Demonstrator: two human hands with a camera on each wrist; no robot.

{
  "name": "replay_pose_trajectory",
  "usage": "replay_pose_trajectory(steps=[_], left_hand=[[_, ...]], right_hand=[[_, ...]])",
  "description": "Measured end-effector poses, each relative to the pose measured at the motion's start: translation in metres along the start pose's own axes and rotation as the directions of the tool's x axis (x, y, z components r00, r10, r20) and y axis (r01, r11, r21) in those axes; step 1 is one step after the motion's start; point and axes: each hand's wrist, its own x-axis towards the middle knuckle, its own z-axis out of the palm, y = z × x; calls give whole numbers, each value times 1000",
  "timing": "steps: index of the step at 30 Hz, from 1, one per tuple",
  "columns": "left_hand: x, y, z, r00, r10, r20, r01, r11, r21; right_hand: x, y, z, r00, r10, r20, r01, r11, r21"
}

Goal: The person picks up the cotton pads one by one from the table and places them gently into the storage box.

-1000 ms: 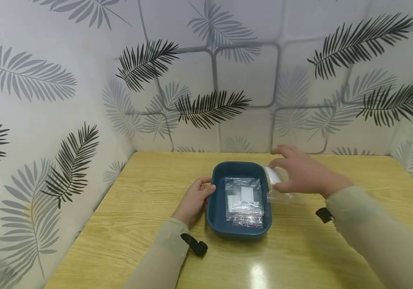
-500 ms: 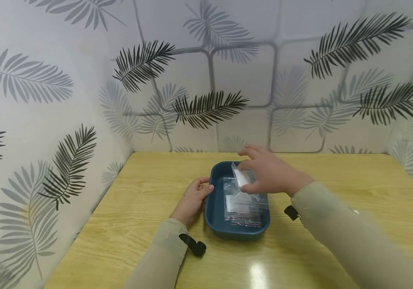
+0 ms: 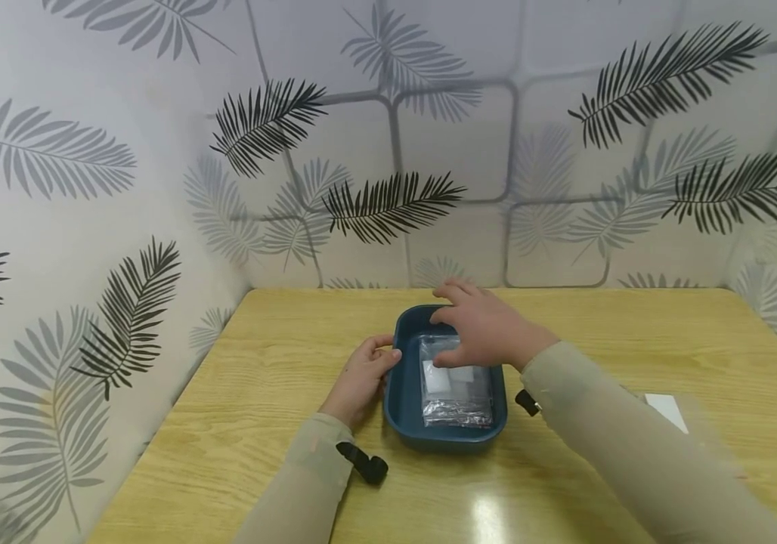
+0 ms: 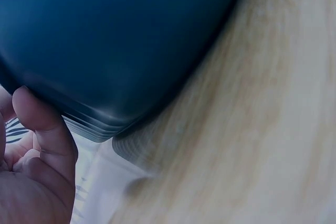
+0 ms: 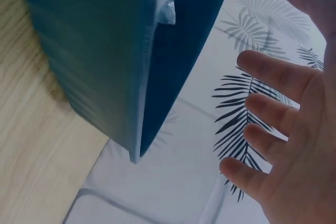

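Observation:
A dark blue plastic bin [image 3: 443,446] stands on the wooden table. Inside it lies a stack of clear zip bags [image 3: 458,408] with white cards in them; part of the stack is hidden by the right hand. My left hand [image 3: 360,378] grips the bin's left side, thumb at the rim, fingers along the outside. Above the far right part of the bin hovers my right hand [image 3: 487,325], fingers spread. The right wrist view shows nothing in that hand [image 5: 294,108], beside the bin wall [image 5: 94,51] and a bag's corner [image 5: 169,3].
To the right on the table [image 3: 280,355], a white card [image 3: 666,412] lies partly behind the right sleeve, with something blurred and see-through around it. A leaf-patterned wall covering [image 3: 456,136] rises behind the table and along its left.
My right hand has carried a clear bag with a white piece leftward over the bin and let it go onto the stack. The left hand has kept its hold on the bin.

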Motion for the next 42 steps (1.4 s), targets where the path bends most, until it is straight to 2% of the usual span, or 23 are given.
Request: replay_pose_trajectory(steps=[10,22,32,42], left_hand=[[-2,-2,-2,1000,3,-13,-3,1000,-12],[-3,0,-2,1000,4,-5,-4,999,-32],[-1,1,-2,1000,11,5,-11,1000,-27],[-1,0,-1,1000,6,4,-6,999,-36]], right_hand=[[-7,8,2,999,-23,-23,23,1000,13],[-34,31,3,999,-9,-52,12,998,62],[-76,56,5,998,54,-43,-50,994,96],[-136,86,12,993,117,-14,-116,989,91]])
